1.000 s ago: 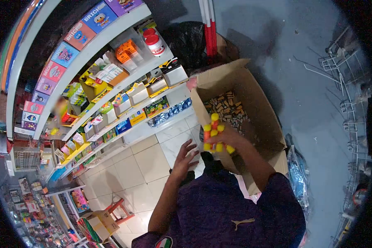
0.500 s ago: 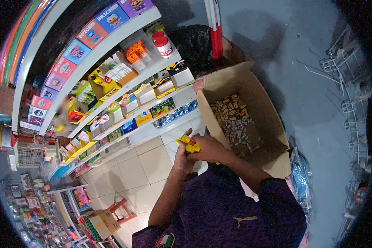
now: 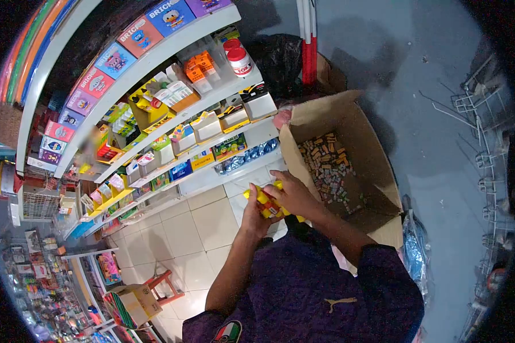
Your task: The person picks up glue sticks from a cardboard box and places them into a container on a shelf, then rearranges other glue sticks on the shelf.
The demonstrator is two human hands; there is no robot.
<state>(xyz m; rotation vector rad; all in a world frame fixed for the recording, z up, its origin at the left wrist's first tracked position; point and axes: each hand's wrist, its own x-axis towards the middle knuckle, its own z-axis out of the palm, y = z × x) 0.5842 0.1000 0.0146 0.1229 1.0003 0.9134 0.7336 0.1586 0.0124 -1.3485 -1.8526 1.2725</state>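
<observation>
Yellow pieces (image 3: 263, 200) with red-orange sections are located between the two hands, in front of the torso and just beside the near left edge of the open carton. Their exact number cannot be determined; fingers cover part of the cluster.

Left hand (image 3: 254, 217): closed on the yellow pieces from the left and below, thumb side facing up. Right hand (image 3: 294, 197): closed on the same pieces from the right and above, with the back of the hand toward the camera. Both forearms extend from a dark shirt (image 3: 303, 286) bearing a gold emblem on the front.

Cardboard carton (image 3: 363, 128): positioned to the right of the hands, flaps open. Many small loose pieces (image 3: 330, 168), orange-brown and pale, lie on its bottom, mostly toward the left side.

Beneath and left of the hands: light floor tiles (image 3: 214, 223). Further left: a white shelf unit carrying packaged goods, including red-lidded jars (image 3: 238, 62). Beyond the carton: a black plastic bag (image 3: 277, 60) and red-and-white poles (image 3: 309, 57). Lower left: a red stool (image 3: 166, 286) beside a small cardboard box (image 3: 140, 306). Far right: metal wire hooks (image 3: 483, 154).
</observation>
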